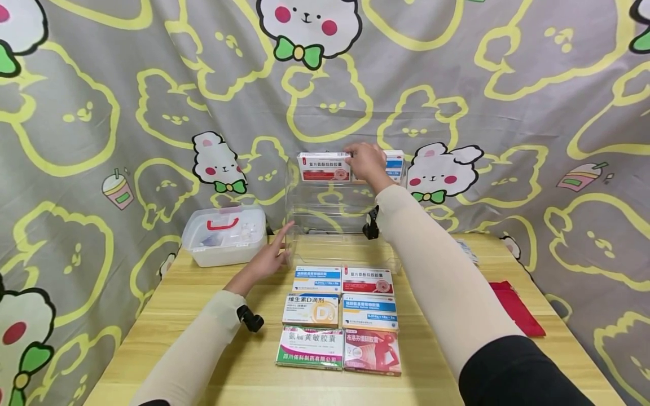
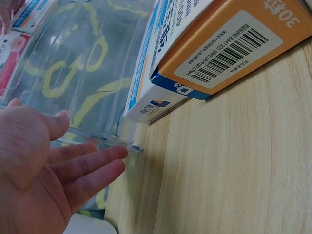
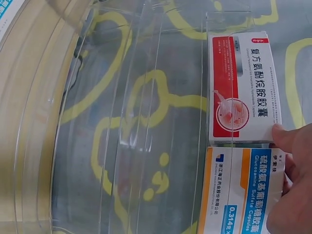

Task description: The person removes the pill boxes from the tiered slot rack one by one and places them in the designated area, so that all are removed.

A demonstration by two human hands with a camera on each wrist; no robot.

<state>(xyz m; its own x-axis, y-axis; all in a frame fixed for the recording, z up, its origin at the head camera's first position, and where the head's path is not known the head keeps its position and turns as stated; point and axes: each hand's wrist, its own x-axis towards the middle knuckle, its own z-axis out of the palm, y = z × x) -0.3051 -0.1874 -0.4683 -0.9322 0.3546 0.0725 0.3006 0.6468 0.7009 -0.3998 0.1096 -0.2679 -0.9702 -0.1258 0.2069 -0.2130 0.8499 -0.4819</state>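
A clear plastic tiered rack (image 1: pixel 330 260) stands at the back of the table. On its top tier are a red-and-white capsule box (image 1: pixel 325 167) and, to the right, a blue-and-white glucosamine box (image 1: pixel 394 162). My right hand (image 1: pixel 367 162) reaches up over the seam between them. Its thumb (image 3: pixel 283 136) lies at the red-and-white box's upper corner, the other fingers bent behind and partly hidden, pinching that corner. The hand covers part of the glucosamine box. Low at the rack's left side is my left hand (image 1: pixel 269 259), fingers extended along the rack's edge and holding nothing.
In front of the rack lie several medicine boxes in two columns, including a vitamin D box (image 1: pixel 311 311) and a pink box (image 1: pixel 372 352). A lidded plastic case (image 1: pixel 223 254) stands left. A red flat item (image 1: pixel 518 307) lies right. Patterned cloth (image 1: pixel 325 101) hangs behind.
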